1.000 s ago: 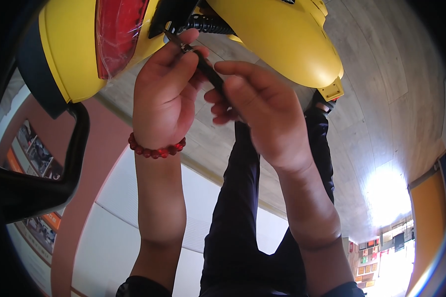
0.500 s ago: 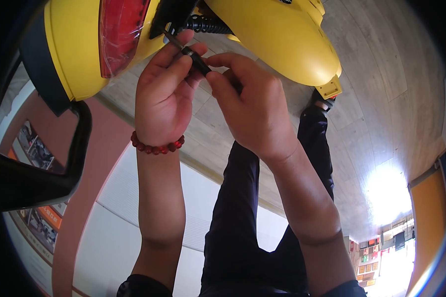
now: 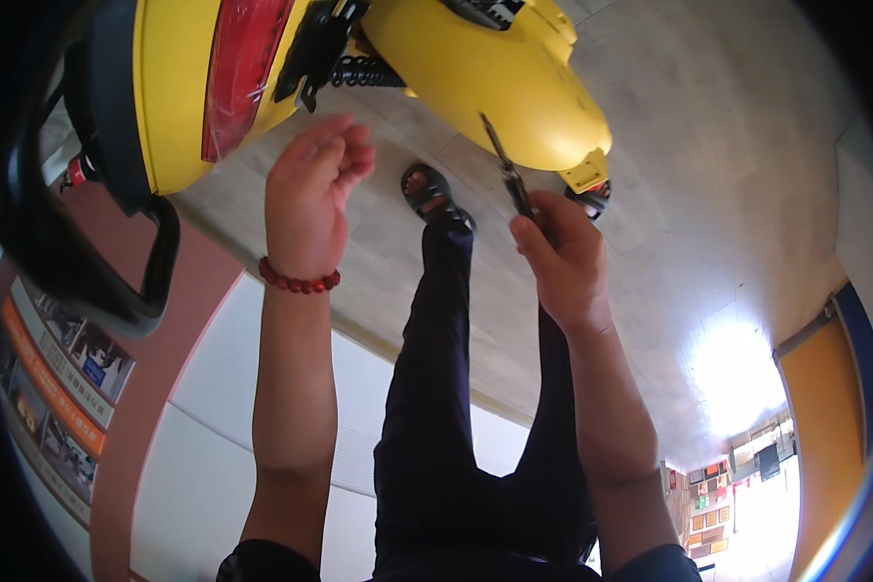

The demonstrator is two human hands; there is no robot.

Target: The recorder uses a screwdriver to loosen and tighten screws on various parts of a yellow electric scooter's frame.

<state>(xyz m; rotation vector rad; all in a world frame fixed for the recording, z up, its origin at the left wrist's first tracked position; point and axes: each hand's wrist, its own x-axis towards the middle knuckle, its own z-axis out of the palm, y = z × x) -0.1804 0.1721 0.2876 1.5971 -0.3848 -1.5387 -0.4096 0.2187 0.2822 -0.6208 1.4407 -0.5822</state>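
Observation:
In my right hand (image 3: 567,257) is a screwdriver (image 3: 509,173), its slim dark shaft slanting up and left, clear of the yellow scooter. The fingers wrap round its black handle, partly hiding it. My left hand (image 3: 310,189), with a red bead bracelet (image 3: 299,279) at the wrist, is raised just below the scooter's black bracket (image 3: 320,53). Its fingers are curled in with the thumb against them; whether something small lies inside is hidden. The scooter's yellow tail (image 3: 170,97) with a red light (image 3: 242,82) stands to the left, and its yellow rear fender (image 3: 500,87) lies right of the bracket.
A black coil spring (image 3: 367,71) sits between bracket and fender. At the left a black grab bar (image 3: 160,262) juts out. My feet in black sandals (image 3: 427,189) stand on the grey wood-look floor (image 3: 708,175). Behind my left arm is a white panel (image 3: 213,388).
My hands have parted. The screwdriver has left the left hand's fingers and moved right and down with my right hand. My left fingers have curled in.

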